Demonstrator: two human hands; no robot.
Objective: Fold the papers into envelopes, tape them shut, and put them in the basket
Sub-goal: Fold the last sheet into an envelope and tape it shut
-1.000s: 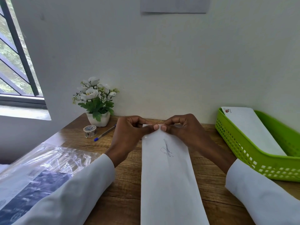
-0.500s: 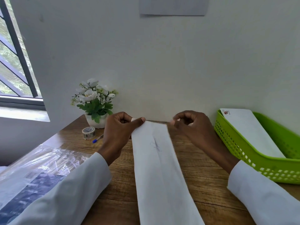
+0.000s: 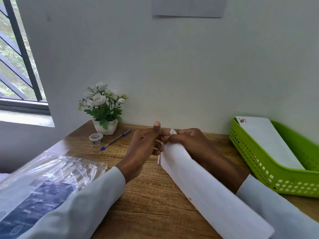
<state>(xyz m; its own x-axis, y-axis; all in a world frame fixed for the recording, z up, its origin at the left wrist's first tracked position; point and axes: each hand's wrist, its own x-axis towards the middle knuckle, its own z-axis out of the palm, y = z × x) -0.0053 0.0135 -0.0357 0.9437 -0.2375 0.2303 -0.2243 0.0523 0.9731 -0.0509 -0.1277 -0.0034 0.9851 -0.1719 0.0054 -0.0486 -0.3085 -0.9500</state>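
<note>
Folded paper [image 3: 212,192]: long white strip, plain face up, small dark speck near mid-length; a thin edge of an under-layer shows along its far left side. Far end w/ a small raised corner sits between both hands; near end runs off toward the lower right, over the right sleeve [image 3: 276,213]. Held above the worktop [image 3: 146,195], centre-right.

Left hand [image 3: 143,149]: fingers curled, thumb stuck up, pinching the strip's far left edge. Right hand [image 3: 191,142]: fingers curled round the far end, grip closed on the paper; part of the forearm hidden by the strip.

Around: green basket [image 3: 259,163] at right w/ one white envelope [image 3: 269,140] in it, logo at its far corner. Tape roll [image 3: 96,139] and blue pen [image 3: 116,139] lie just left of the left hand, flower pot [image 3: 105,126] behind them by the wall. Clear plastic packet [image 3: 43,183] at near left, partly under the left sleeve [image 3: 77,204].

Long axis: diagonal, far-left to near-right; far end points toward the wall.
</note>
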